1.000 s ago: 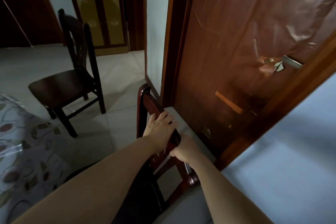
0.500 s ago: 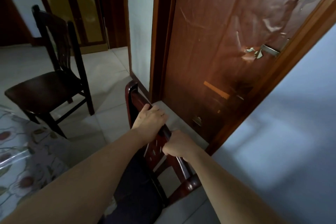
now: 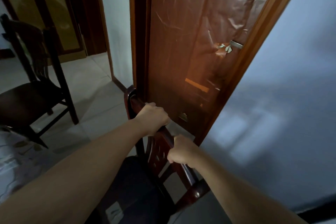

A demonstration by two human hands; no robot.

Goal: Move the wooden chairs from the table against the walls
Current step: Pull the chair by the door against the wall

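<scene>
Right in front of me is the wooden chair [image 3: 163,149] I am holding by its top rail. My left hand [image 3: 154,117] is wrapped tight around the rail near its far end. My right hand [image 3: 182,151] is closed around the same rail, nearer to me. Both hands are clamped on the chair. I see the chair from above, with its carved back under my hands and its dark seat down by my arms.

Just past the chair stands a big brown door [image 3: 190,42]. It has shiny crinkled plastic stuck on it, and a metal handle [image 3: 236,44] up on the right side. The top rail is very close to the bottom of the door, but I cannot tell if they touch. The pale wall [image 3: 291,96] is on my right, beside the door frame.

Off to my left stands a second dark chair [image 3: 32,92] on the pale tiled floor [image 3: 94,107], well apart from mine. Behind it is a dark cabinet [image 3: 45,20] with yellow panels in its doors. At the bottom left I see a bit of a surface with a flowered cloth [image 3: 16,154] on it, close to my left arm.
</scene>
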